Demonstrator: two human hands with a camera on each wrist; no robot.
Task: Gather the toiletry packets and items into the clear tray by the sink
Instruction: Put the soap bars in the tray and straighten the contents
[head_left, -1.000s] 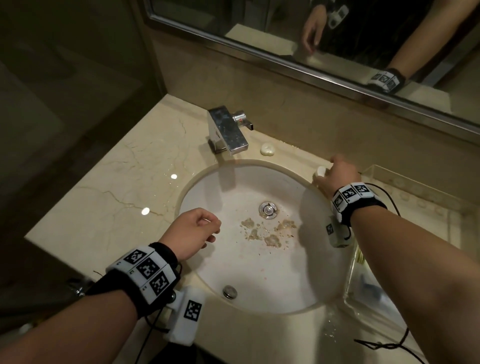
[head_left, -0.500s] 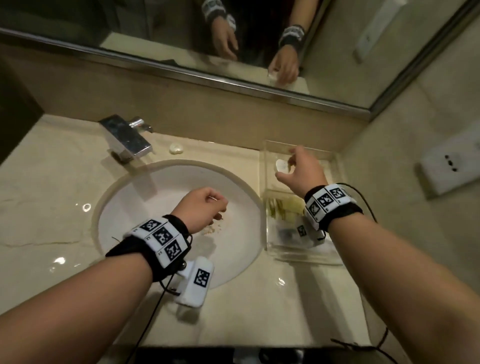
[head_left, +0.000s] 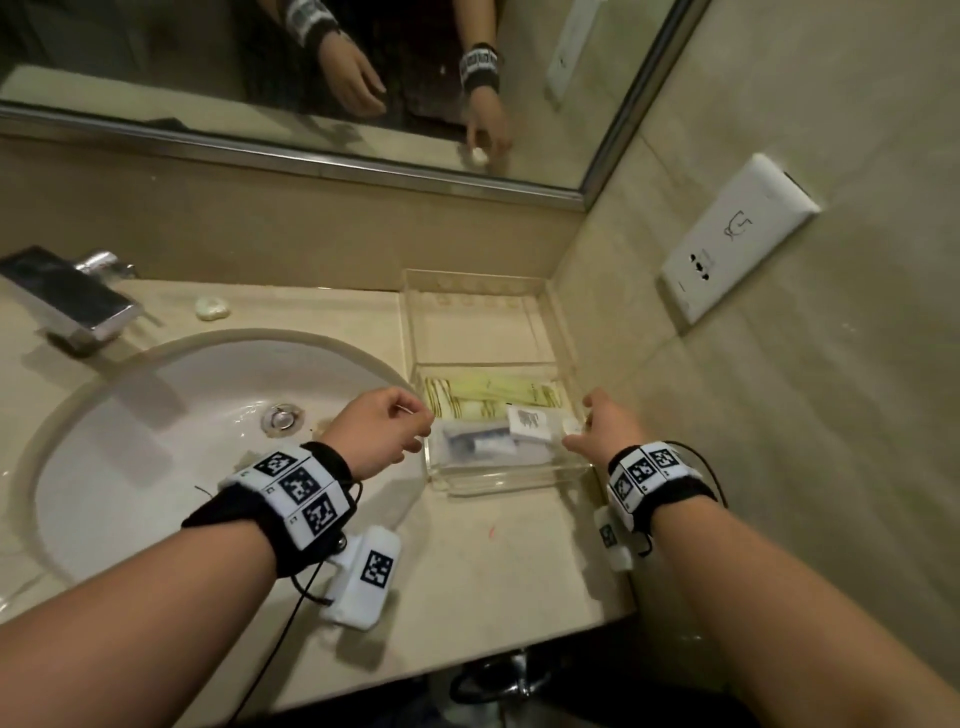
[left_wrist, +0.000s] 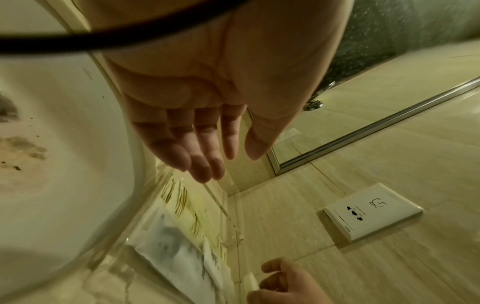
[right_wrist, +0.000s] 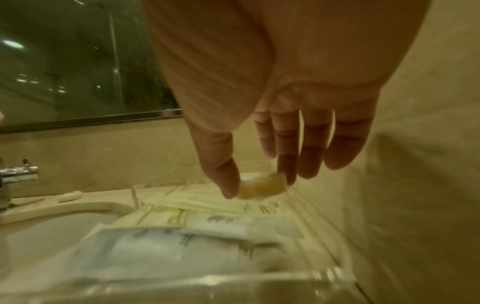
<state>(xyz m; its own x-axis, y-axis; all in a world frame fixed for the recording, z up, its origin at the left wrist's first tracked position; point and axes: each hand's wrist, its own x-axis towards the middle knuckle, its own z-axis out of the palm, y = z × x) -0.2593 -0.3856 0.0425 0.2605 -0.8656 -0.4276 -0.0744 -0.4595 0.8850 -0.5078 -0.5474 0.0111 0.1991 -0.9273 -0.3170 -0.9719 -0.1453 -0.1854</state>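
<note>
The clear tray (head_left: 413, 322) stands right of the sink, split into two compartments. Its near compartment holds yellow-striped packets (head_left: 491, 397), a white sachet (head_left: 530, 422) and a clear bag with a tube (head_left: 475, 444). My right hand (head_left: 582, 420) hovers over that compartment's right end and pinches a small pale soap (right_wrist: 262, 189) between thumb and fingertips. My left hand (head_left: 410, 428) hangs by the tray's left wall, fingers relaxed and empty in the left wrist view (left_wrist: 231, 162). A second small soap (head_left: 212, 308) lies on the counter beside the faucet.
The white sink basin (head_left: 156, 415) with brown specks near its drain fills the left. A chrome faucet (head_left: 67, 296) stands at the back left. The mirror runs above; a wall socket (head_left: 737, 239) is on the right wall close to the tray.
My right hand carried the soap from the sink's rim over the tray's far compartment to its near compartment. My left hand shifted right from over the basin to the tray's left wall.
</note>
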